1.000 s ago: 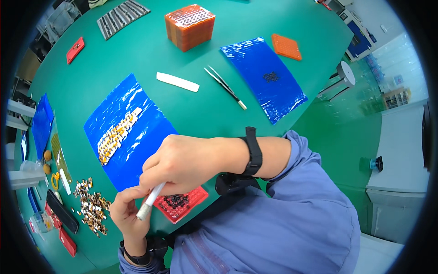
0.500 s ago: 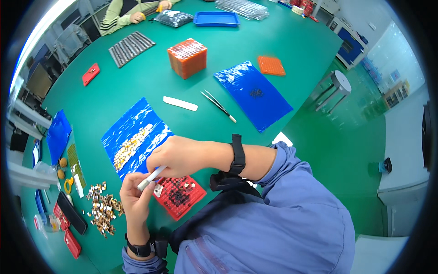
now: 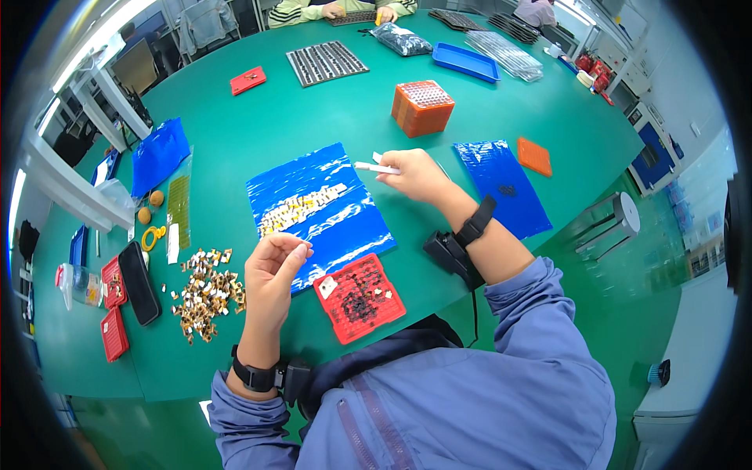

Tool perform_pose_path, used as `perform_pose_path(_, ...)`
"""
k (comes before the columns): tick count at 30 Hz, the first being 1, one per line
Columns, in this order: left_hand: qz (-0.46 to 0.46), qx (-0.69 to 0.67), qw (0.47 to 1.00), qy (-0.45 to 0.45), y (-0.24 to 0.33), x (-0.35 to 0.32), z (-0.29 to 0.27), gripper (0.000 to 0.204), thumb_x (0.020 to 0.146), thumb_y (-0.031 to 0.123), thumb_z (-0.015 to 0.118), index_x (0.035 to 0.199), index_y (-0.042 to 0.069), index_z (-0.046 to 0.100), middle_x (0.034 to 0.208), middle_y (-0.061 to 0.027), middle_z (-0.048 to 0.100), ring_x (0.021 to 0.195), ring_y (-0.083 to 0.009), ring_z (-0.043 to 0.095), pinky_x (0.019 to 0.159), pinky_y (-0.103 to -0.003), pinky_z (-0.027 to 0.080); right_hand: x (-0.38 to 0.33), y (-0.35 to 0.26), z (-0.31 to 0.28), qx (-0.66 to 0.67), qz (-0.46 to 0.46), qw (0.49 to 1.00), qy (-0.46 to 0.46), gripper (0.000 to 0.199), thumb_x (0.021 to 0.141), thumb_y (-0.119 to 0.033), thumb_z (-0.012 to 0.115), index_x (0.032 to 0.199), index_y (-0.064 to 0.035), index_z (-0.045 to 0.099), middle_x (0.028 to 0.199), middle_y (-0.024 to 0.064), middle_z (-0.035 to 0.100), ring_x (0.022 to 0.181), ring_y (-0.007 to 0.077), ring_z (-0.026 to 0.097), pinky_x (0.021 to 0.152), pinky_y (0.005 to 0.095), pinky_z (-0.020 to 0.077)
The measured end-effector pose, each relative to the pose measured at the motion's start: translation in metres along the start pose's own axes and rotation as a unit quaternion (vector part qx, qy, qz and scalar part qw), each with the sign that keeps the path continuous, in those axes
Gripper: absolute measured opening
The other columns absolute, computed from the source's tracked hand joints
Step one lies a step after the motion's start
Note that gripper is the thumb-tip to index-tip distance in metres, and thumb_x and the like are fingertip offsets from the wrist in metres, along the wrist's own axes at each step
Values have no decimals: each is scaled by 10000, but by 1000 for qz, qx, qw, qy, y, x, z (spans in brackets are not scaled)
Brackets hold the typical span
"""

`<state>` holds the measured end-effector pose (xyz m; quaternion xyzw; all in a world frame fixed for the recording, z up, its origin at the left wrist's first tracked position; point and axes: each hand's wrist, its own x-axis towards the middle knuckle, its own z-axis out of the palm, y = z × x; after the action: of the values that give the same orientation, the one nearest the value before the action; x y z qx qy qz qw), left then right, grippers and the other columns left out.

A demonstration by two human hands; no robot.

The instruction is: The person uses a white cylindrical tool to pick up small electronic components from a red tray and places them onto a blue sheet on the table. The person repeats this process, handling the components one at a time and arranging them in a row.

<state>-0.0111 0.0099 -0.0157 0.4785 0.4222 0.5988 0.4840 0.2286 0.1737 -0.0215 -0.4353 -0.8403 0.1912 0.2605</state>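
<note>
Currently holds in the right hand (image 3: 421, 176) a white pen-shaped tool (image 3: 374, 168), with fingers closed around its shaft and with its tip pointing to the left, near the right edge of a blue sheet (image 3: 348, 239). Bends the left hand (image 3: 270, 270) at the lower left edge of the same sheet, with thumb and forefinger brought near together at the tips; impossible to say for sure whether with a small thing between them. Has on this sheet a slanting band of small white-and-yellow pieces (image 3: 301, 210), beyond the left fingertips. Has on the green bench (image 3: 258, 117), to the right of the left hand, a red tray (image 3: 331, 312) with many small black pieces (image 3: 360, 305) and a few white ones. Has to the left of this hand a loose heap (image 3: 207, 298) of white-and-brown pieces. Has farther to the right a second blue sheet (image 3: 513, 215), with a little dark cluster (image 3: 507, 189) upon it, just beside an orange tray (image 3: 534, 157).
</note>
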Motion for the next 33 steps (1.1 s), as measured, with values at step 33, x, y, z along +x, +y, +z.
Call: perform_pose_path(33, -49, 606, 793, 35, 15, 20, -132, 141, 765, 105, 668, 795, 28, 553, 750, -103, 555, 731, -226, 557, 657, -331, 443, -32, -43, 3, 331, -26, 922, -200, 189, 834, -214, 647, 802, -40, 580, 574, -32, 437, 515, 44, 358, 447, 240, 268)
